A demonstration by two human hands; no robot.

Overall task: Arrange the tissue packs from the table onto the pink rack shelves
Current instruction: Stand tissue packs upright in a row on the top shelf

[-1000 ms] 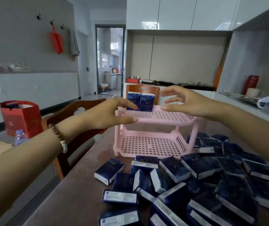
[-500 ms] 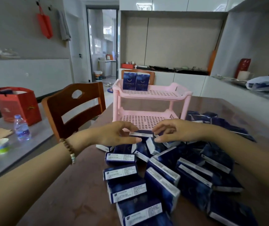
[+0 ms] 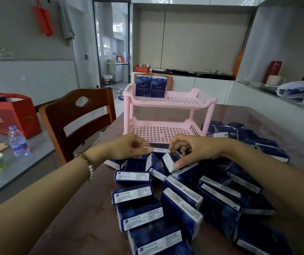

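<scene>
I'm pinching one pack (image 3: 156, 149) by its short ends with left hand (image 3: 127, 150) and right hand (image 3: 193, 151), at 12 o'clock of the pile (image 3: 182, 199), just before the rack (image 3: 175, 104) (probably light, soft, slick-wrapped, so I'm squeezing gently).

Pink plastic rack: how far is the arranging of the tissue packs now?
Done: two dark blue tissue packs stand upright on the top shelf of the pink plastic rack. In hand: the left hand and right hand pinch one pack by its ends. Left: the lower shelf shows no pack, and a heap of packs lies on the brown table.
</scene>
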